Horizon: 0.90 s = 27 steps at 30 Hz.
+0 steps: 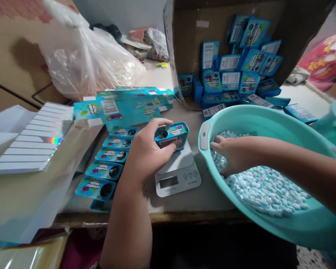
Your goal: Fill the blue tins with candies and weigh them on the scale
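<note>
My left hand [152, 149] is closed around a small blue candy box [172, 131], thumb along its near side and fingers behind. The box sits over the plate of a white digital scale [179, 181]. To the right, my right hand [229, 153] reaches into a turquoise tub [268, 112], its fingertips down among pale blue and white candies [263, 190]. Those fingers are partly buried, so what they grip is hidden. Left of the scale stands a row of several blue boxes [103, 170] with round holes in their faces.
Flat unfolded blue cartons [123, 106] lie behind the row. A large cardboard box [184, 22] on its side holds many closed candy boxes [231, 80]. Shiny striped sheets [33, 138] and a knotted plastic bag [89, 59] are at left. The table's front edge [173, 218] runs below the scale.
</note>
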Each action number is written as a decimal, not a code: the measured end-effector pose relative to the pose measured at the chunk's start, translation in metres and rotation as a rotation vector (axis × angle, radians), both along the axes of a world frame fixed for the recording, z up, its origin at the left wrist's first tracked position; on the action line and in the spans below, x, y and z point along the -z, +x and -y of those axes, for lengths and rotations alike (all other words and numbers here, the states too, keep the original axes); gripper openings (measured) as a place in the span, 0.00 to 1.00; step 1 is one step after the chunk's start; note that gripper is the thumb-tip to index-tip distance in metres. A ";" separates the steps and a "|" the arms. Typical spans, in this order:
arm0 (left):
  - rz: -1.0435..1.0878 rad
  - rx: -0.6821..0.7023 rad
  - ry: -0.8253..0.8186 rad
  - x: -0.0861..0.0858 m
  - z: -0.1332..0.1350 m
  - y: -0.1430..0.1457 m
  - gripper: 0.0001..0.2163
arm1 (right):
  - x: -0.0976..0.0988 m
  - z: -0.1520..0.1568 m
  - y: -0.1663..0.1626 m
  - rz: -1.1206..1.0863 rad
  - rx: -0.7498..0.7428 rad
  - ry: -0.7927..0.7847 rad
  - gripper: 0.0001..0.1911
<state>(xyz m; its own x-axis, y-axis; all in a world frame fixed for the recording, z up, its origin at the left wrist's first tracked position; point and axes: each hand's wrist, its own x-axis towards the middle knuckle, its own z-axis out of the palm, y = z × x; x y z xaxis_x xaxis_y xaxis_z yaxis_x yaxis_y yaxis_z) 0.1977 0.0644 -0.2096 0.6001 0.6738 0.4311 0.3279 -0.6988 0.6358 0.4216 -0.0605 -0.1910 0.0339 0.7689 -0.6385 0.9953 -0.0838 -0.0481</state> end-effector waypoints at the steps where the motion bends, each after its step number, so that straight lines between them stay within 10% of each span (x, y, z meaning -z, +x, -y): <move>1: -0.042 0.023 -0.004 0.000 -0.001 -0.002 0.18 | -0.003 0.000 0.002 -0.029 0.008 -0.025 0.56; 11: 0.128 -0.011 0.305 -0.001 -0.003 -0.004 0.16 | 0.001 0.005 -0.001 -0.166 -0.042 -0.089 0.55; 27: 0.359 -0.155 0.326 0.001 0.005 -0.001 0.12 | -0.005 0.007 0.026 -0.076 -0.042 0.170 0.12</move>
<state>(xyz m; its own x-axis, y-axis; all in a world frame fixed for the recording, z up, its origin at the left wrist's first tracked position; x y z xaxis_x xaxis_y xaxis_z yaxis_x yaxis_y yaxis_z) 0.1971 0.0592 -0.2103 0.2791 0.5396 0.7944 0.2444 -0.8399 0.4846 0.4478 -0.0671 -0.1858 -0.0441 0.8658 -0.4984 0.9907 -0.0264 -0.1336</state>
